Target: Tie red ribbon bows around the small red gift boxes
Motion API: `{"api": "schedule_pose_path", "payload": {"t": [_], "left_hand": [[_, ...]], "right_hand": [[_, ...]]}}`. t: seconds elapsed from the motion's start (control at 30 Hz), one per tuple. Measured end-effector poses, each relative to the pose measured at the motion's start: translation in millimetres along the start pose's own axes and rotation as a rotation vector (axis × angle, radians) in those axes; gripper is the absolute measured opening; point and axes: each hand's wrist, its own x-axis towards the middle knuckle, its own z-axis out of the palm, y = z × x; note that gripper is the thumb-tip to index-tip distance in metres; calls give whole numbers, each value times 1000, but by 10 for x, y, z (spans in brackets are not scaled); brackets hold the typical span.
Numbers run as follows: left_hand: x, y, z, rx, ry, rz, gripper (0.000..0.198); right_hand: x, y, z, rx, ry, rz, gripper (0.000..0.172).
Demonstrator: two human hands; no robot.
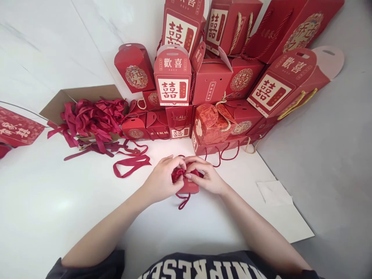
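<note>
A small red gift box sits on the white table in front of me, with a dark red cord handle hanging toward me. On top of it is a red ribbon, bunched between my fingers. My left hand is closed on the ribbon from the left, thumb and fingers pinching its folds. From the right, my right hand curls over the box, its thumb and forefinger pinched on the same ribbon. Part of the ribbon and the box's far side are hidden under my fingers.
Stacked red gift boxes with cord handles stand at the back against the wall. A brown carton heaped with red ribbons is at the back left. A loose ribbon loop and a white paper piece lie on the table.
</note>
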Motion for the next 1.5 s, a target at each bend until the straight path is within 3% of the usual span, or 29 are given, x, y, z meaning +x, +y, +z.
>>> {"api": "schedule_pose_path", "payload": {"t": [0.13, 0.3, 0.57, 0.8, 1.07, 1.17, 1.33, 1.5], "left_hand": [[-65, -4, 151, 168, 155, 44, 19], [-115, -18, 231, 188, 238, 35, 17], [-127, -72, 169, 121, 279, 124, 16], [-168, -122, 154, 135, 332, 181, 15], [-185, -168, 126, 76, 304, 182, 16], [-188, -209, 122, 47, 314, 198, 16], [-144, -266, 113, -30, 318, 256, 17], [-94, -304, 78, -107, 318, 283, 16]], "right_hand": [[6, -17, 12, 6, 4, -16, 7], [16, -66, 15, -24, 14, -24, 7], [44, -164, -10, -37, 78, 154, 20], [83, -142, -79, -132, -44, 189, 19], [86, -215, -40, -230, 86, 55, 15], [85, -266, -104, -229, 123, 77, 15], [119, -204, -150, -55, -95, 179, 24], [140, -101, -99, 105, -166, 222, 8]]}}
